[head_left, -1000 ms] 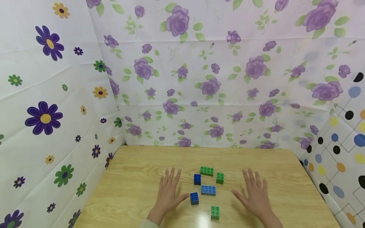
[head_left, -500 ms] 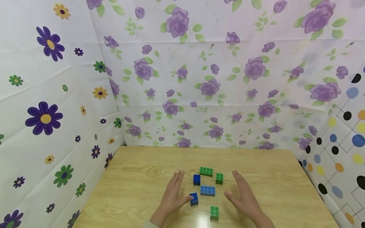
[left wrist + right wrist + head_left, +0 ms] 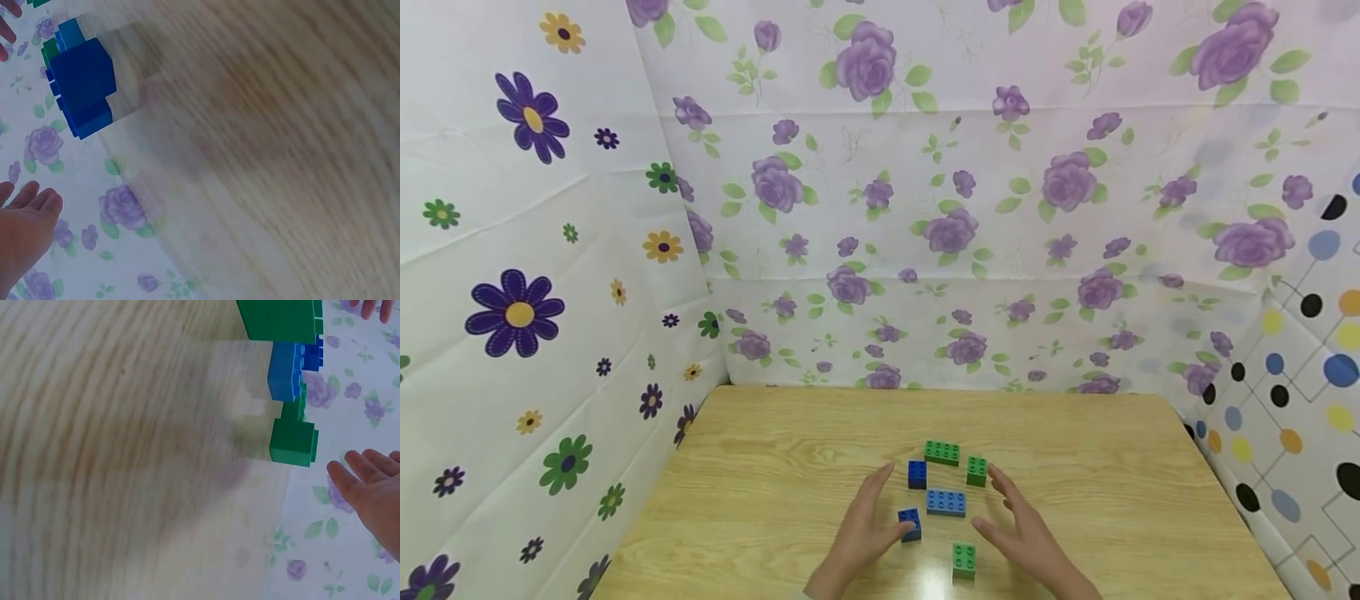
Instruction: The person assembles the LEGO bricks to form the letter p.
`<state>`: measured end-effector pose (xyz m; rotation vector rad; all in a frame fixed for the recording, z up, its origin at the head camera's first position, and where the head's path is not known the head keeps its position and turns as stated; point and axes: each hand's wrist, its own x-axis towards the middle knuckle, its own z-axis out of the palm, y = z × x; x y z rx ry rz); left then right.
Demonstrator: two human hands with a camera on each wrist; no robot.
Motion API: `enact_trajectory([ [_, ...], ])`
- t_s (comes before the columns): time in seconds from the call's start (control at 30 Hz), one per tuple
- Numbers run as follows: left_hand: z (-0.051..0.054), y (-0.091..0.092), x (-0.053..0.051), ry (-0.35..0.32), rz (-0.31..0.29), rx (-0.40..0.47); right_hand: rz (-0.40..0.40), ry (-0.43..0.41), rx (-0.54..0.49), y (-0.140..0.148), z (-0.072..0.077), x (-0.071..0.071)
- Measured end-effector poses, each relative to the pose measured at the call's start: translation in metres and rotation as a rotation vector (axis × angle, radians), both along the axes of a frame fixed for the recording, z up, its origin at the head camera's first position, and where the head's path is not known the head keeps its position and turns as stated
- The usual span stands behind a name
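Observation:
In the head view, my left hand [image 3: 861, 533] hovers left of the bricks, fingers relaxed. Its thumb overlaps the nearer small dark blue brick [image 3: 908, 516]; whether they touch I cannot tell. My right hand [image 3: 1021, 537] is held on the other side, fingers loosely bent, close to a small green brick [image 3: 977, 472]. Between the hands lie a long light blue brick [image 3: 946, 503] and another small dark blue brick [image 3: 917, 474]. Behind them is a long green brick [image 3: 942, 452]; a light green brick [image 3: 964, 562] lies nearest. Both wrist views show nothing gripped.
The wooden table [image 3: 760, 467] carries the bricks. A cloth with purple roses [image 3: 951, 233] hangs behind it. Flowered cloth [image 3: 580, 350] stands on the left and dotted cloth [image 3: 1300, 433] on the right.
Both hands have moved inward toward the bricks, from spread and flat to turned with palms facing each other and fingers more bent. The bricks have stayed in place.

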<state>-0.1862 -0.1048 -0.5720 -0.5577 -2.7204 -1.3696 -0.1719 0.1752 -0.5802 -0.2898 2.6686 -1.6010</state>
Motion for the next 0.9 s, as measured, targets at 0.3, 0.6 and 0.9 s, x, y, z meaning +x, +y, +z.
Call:
enact_trajectory([
  [0.3,-0.019,0.004,0.002,-0.089,0.015,0.135,0.074,-0.125,-0.097,-0.007,-0.012,0.005],
  [0.6,-0.027,0.003,0.000,-0.176,-0.008,0.208,0.198,-0.262,-0.200,-0.011,-0.018,0.004],
  [0.9,-0.031,0.005,0.001,-0.330,0.009,0.254,0.265,-0.375,-0.254,-0.008,-0.023,0.009],
])
